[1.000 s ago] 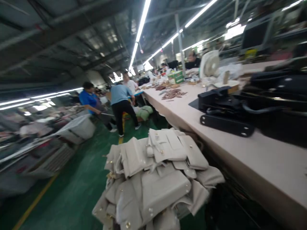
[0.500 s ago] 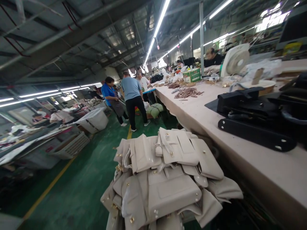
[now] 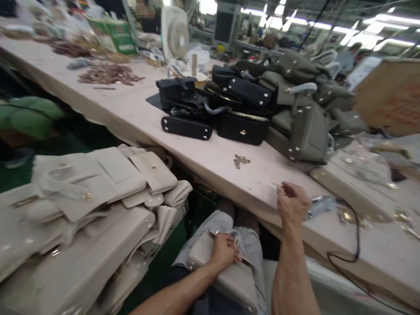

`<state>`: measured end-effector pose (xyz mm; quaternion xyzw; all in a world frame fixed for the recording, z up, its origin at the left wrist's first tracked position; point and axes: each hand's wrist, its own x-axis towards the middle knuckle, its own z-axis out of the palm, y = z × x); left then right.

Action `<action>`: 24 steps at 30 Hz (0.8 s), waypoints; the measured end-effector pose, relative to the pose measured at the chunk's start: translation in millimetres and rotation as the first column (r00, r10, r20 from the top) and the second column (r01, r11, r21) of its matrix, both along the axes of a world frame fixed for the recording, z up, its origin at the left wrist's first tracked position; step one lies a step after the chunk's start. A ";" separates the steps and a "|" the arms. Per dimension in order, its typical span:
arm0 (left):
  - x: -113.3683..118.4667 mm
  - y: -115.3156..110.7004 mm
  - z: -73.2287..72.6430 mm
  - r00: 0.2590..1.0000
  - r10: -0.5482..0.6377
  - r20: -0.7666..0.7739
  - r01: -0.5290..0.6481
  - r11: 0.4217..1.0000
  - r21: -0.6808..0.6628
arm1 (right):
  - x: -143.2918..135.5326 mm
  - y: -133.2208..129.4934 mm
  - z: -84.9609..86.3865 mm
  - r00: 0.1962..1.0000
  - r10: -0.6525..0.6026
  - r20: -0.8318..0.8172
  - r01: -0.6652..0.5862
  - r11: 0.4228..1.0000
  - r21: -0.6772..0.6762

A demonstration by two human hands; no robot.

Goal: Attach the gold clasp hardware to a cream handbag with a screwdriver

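Observation:
A beige handbag (image 3: 231, 282) lies across my lap, and my left hand (image 3: 225, 251) has its fingers curled over the bag's upper side beside a plastic-wrapped handle (image 3: 239, 239). Over the table's front edge, my right hand (image 3: 293, 200) is closed in a pinch. Something thin and pale shows at its fingertips, too small to name. Just right of that hand lies a greyish, plastic-wrapped tool (image 3: 321, 206) with a black cord (image 3: 356, 236). Small brass-coloured metal fittings (image 3: 241, 161) are heaped on the table left of the right hand.
Beige handbags (image 3: 82, 232) are piled high on my left. Black handbags (image 3: 243, 127) and olive-grey handbags (image 3: 305, 131) stand along the table (image 3: 203, 157). A cardboard box (image 3: 390, 96), a fan (image 3: 177, 35) and brown strips (image 3: 108, 74) are farther back.
My view has swung right and down from the aisle to the table and my lap. Both hands and the lap handbag have come into view.

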<state>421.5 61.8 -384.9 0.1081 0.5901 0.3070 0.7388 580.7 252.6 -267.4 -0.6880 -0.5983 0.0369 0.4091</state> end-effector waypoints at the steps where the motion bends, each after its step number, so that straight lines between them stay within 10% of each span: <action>1: 5.5 0.8 -0.4 0.999 -0.024 -0.036 0.025 1.000 0.017 | 15.3 -8.1 6.0 0.999 -0.040 0.002 0.040 0.999 0.010; 24: -2.6 3.7 6.7 0.991 -0.082 -0.102 0.093 0.991 0.101 | 30.5 -8.6 2.0 0.958 0.119 -0.259 -0.218 0.893 -0.393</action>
